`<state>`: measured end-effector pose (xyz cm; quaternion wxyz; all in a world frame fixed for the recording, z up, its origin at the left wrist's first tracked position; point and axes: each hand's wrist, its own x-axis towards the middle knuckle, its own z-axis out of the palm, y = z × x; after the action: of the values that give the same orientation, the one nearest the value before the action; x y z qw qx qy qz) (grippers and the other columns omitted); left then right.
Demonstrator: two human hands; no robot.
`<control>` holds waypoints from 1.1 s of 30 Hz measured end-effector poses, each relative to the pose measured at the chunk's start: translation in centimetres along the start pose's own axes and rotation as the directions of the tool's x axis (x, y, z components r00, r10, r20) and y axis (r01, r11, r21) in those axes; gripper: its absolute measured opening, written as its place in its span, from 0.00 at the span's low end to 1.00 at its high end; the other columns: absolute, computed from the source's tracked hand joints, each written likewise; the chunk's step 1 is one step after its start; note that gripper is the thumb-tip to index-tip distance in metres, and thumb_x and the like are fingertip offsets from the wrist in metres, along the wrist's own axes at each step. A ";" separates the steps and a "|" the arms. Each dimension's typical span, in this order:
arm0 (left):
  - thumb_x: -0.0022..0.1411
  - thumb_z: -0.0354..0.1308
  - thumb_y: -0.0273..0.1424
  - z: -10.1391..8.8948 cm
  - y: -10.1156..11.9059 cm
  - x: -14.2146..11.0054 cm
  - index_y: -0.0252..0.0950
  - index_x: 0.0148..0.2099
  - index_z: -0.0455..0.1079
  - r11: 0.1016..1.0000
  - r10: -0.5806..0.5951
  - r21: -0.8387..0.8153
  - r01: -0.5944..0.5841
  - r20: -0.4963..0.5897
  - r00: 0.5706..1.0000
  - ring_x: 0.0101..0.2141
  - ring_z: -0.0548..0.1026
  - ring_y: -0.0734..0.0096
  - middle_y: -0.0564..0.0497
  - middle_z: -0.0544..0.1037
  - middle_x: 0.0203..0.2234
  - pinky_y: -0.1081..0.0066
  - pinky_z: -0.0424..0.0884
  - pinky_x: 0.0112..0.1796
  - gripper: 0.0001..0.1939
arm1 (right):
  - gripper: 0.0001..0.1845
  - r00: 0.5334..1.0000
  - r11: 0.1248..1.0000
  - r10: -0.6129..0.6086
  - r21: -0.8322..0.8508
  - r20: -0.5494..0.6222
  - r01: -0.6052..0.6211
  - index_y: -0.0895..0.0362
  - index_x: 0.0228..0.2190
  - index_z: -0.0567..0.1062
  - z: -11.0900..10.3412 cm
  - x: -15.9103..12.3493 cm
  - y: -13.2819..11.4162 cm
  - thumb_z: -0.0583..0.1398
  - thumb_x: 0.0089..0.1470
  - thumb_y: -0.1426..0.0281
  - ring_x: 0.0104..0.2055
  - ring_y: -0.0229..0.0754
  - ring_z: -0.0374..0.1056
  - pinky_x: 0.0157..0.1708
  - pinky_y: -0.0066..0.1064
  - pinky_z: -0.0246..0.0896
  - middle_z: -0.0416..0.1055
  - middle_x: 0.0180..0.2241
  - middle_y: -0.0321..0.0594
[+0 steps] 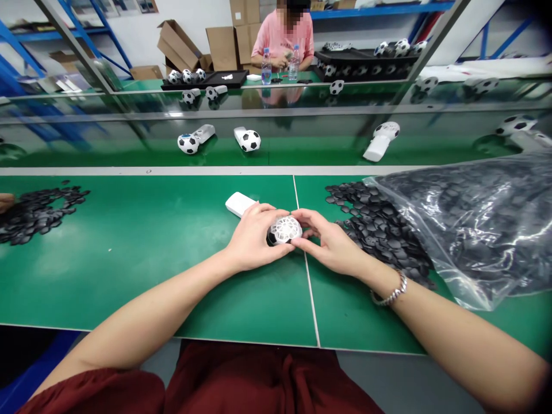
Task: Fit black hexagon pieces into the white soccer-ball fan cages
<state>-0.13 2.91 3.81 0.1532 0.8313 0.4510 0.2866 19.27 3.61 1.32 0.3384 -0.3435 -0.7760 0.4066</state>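
A white-and-black soccer-ball fan with a lattice face is held between my two hands over the green table. Its white handle sticks out to the upper left, beyond my fingers. My left hand is curled around the ball's left side, thumb at the front. On the right side, my right hand grips the ball's edge between thumb and fingers. Loose black pieces lie in a pile just past my right hand. What the fingertips press on beneath the ball is hidden.
A clear plastic bag of black pieces lies at the right. Another black pile is at the far left, beside someone's hand. Several ball fans rest on the green belt ahead. Across it sits a person in pink.
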 end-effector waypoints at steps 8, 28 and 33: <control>0.49 0.61 0.38 0.2 -0.1 0.0 0.35 0.49 0.65 0.999 0.047 0.019 -0.048 0.037 0.998 0.48 0.65 0.58 0.46 0.73 0.43 0.57 0.61 0.52 0.25 | 0.11 0.974 0.822 0.056 -0.543 -0.220 -0.170 0.58 0.40 0.70 -3.3 0.8 0.1 0.55 0.56 0.65 0.41 0.46 0.66 0.38 0.37 0.65 0.69 0.40 0.45; 0.49 0.61 0.44 0.5 0.1 -0.6 0.39 0.53 0.62 0.999 -0.023 0.031 0.019 0.117 0.993 0.58 0.56 0.51 0.47 0.70 0.50 0.44 0.38 0.58 0.30 | 0.04 0.863 0.367 0.390 -0.806 -0.321 -0.465 0.56 0.32 0.71 -7.3 0.6 1.9 0.58 0.55 0.68 0.37 0.45 0.67 0.29 0.31 0.57 0.69 0.34 0.41; 0.46 0.64 0.47 0.5 0.1 -0.6 0.40 0.53 0.62 0.998 -0.046 0.044 0.041 0.124 0.991 0.59 0.55 0.50 0.46 0.70 0.50 0.42 0.37 0.58 0.34 | 0.01 0.922 0.601 0.290 -0.700 -0.259 -0.385 0.55 0.29 0.70 -6.3 0.8 0.7 0.59 0.52 0.72 0.30 0.41 0.66 0.28 0.30 0.58 0.69 0.28 0.35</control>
<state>0.00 2.36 3.23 0.1699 0.8405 0.4646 0.2212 24.07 7.12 3.65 0.1320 -0.6144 -0.7724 0.0925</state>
